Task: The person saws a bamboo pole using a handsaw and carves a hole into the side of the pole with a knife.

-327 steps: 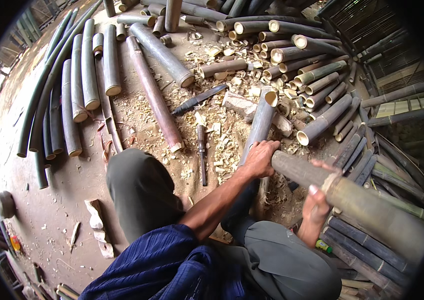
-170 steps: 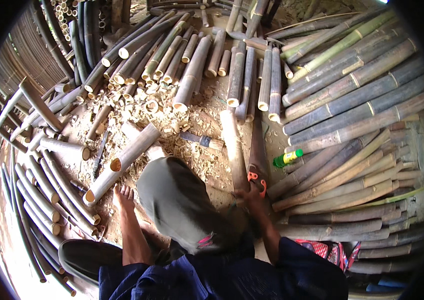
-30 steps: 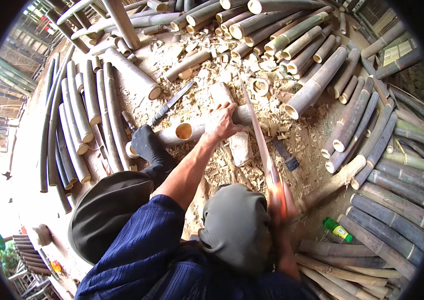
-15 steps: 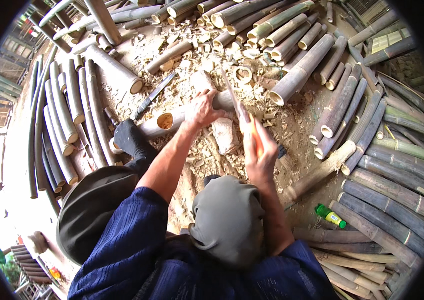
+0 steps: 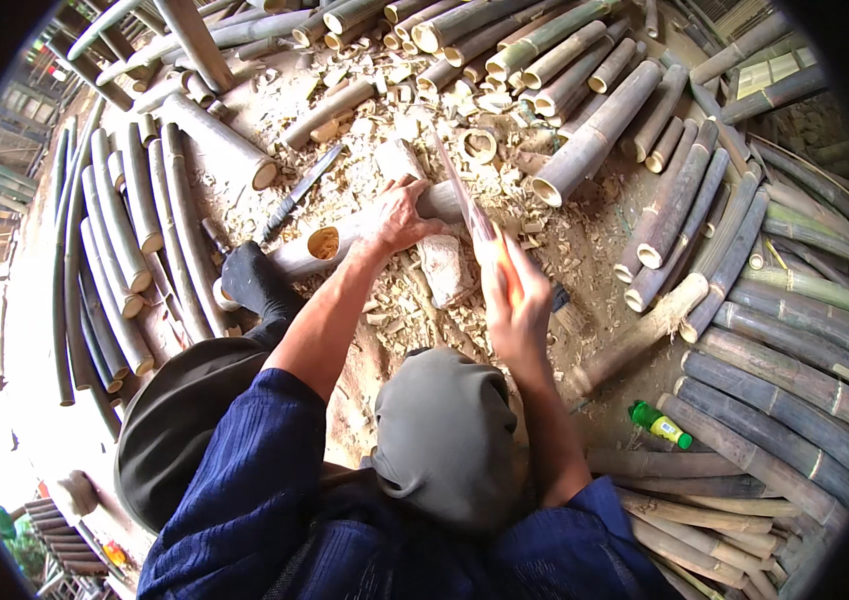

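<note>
My left hand presses down on a short bamboo pole that lies across a pale wooden block on the chip-covered ground. The pole's open, hollow end faces left. My right hand grips the orange handle of a hand saw, whose long thin blade runs up and away, crossing the pole just right of my left hand. My dark-socked foot rests against the pole's left part. My grey-clad knee is between my arms.
Bamboo poles lie stacked all round: thin ones at left, thick cut ones at the back, long grey ones at right. A dark blade tool lies on the shavings. A green bottle lies at right.
My right hand with the saw has drawn back toward me and slightly right. My left hand stays on the pole. The view has shifted a little.
</note>
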The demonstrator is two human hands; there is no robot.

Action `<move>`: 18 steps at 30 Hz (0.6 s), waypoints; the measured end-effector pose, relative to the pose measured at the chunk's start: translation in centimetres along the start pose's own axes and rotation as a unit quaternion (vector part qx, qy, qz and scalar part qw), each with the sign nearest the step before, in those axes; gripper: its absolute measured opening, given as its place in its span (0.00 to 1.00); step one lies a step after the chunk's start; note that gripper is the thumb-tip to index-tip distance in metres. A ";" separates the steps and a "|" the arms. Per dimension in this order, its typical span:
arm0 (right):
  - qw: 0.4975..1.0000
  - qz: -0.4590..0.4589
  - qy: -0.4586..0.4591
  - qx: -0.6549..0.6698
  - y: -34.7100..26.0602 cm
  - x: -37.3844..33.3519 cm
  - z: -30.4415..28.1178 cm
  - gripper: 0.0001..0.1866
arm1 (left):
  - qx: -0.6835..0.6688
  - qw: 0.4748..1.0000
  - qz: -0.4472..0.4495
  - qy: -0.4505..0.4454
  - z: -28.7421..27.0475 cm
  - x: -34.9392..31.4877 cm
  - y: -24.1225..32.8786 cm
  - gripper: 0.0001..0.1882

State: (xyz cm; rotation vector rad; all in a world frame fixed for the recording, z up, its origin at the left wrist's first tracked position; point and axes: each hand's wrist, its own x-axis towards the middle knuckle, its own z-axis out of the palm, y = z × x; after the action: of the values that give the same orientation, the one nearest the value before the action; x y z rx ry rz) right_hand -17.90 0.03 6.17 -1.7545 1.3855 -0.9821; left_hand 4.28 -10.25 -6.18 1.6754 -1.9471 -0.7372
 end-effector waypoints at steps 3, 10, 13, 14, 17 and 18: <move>0.993 0.115 -0.036 -0.005 -1.1 -11.1 -4.9 0.27 | 0.018 1.000 0.000 -0.010 0.4 0.5 -2.0 0.46; 1.000 0.000 0.022 0.018 1.0 -2.7 -1.1 0.21 | 0.032 0.999 0.006 0.006 1.1 0.7 0.6 0.42; 0.999 -0.004 0.009 0.052 -0.3 -1.7 -0.2 0.20 | 0.019 1.000 -0.002 0.012 0.3 0.0 -1.6 0.41; 0.996 -0.079 0.028 -0.014 0.9 -5.5 -1.8 0.21 | 0.018 1.000 -0.007 -0.003 -0.5 0.7 -1.0 0.42; 0.996 0.079 0.003 -0.033 -1.9 -14.4 -6.8 0.24 | 0.010 0.998 -0.034 -0.042 -0.5 0.7 1.1 0.44; 0.997 0.068 0.023 -0.028 -1.4 -14.8 -6.6 0.23 | 0.024 1.000 -0.007 -0.001 0.7 0.6 0.6 0.44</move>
State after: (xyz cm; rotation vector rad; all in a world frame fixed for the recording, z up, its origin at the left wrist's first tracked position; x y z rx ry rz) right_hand -25.23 14.43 8.37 -1.6615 1.5536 -0.9241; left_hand 3.25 -10.73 -6.31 1.7186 -1.9713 -0.7024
